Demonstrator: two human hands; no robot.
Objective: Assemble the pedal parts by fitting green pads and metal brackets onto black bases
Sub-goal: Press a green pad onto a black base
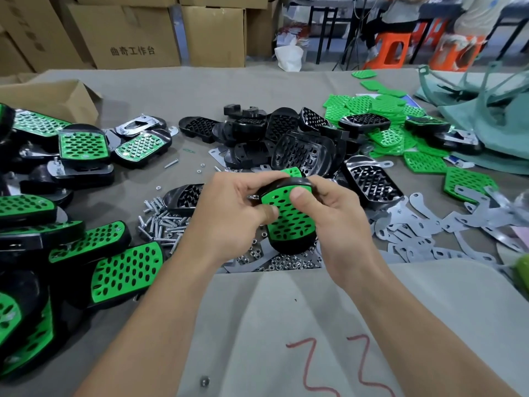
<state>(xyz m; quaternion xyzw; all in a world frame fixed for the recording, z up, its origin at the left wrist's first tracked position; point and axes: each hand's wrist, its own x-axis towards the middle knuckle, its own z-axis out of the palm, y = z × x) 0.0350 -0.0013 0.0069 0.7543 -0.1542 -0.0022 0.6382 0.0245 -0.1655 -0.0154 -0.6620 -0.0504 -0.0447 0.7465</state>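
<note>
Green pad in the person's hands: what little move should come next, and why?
Probably press the green pad down along its edges until it sits flush in the black base. The thumb of the right hand rests on the pad's upper part, that of the left hand at its left edge, and both hands grip the piece. Whether it is fully seated cannot be told.

Cardboard box [128,30] reads "曲奇工作台"; grey cloth [257,325] bears red marks [307,359] (perhaps "22").
</note>
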